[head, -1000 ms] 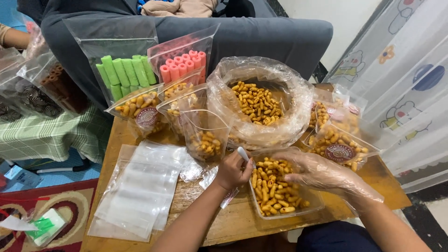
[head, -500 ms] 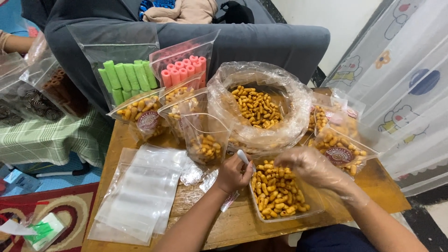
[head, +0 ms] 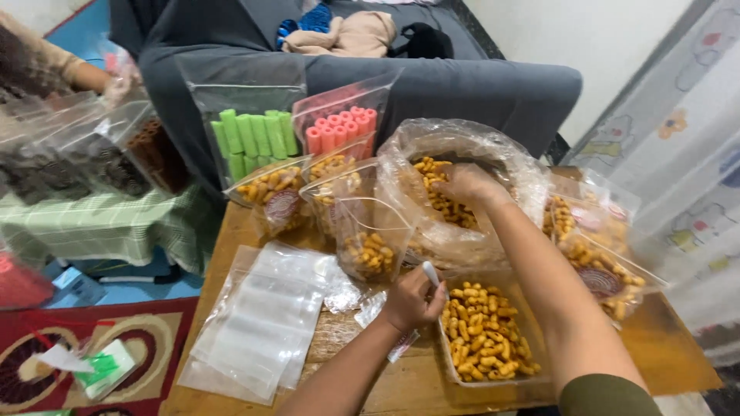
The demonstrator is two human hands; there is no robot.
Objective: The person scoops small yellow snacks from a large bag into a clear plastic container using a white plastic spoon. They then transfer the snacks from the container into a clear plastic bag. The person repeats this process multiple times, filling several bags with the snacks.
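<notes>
Right hand (head: 470, 185) is inside the mouth of the big clear bag (head: 509, 166) of yellow-orange snacks, far centre of the wooden table (head: 663, 362). It wears a thin clear glove; fingers are curled down onto the snack pile, but I can't tell if they are pinching any. Forearm runs from near right up into the bag.

Left hand (head: 412, 299) is near centre, closed in a loose fist around a small white handle (head: 430, 271) that sticks up between thumb and index. What tool it is I can't tell. The hand sits just left of the clear rectangular tray (head: 532, 379) filled with the same snacks, touching or almost touching its left edge.

Just far-left of the left hand: a small open zip pouch (head: 370, 231) standing upright, partly filled with snacks. Behind it, sealed snack pouches (head: 274, 196) with round labels. More filled pouches (head: 609, 266) lie at the right edge of the table.

Stack of empty clear zip bags (head: 262, 323) lies flat, near left on the table.

Far left, leaning upright: bag of green tubes (head: 250, 131), bag of pink tubes (head: 343, 127). Grey sofa (head: 478, 85) beyond.

Another person's hand (head: 116, 81) at far left holds clear bags over a green checked cloth (head: 100, 227).
</notes>
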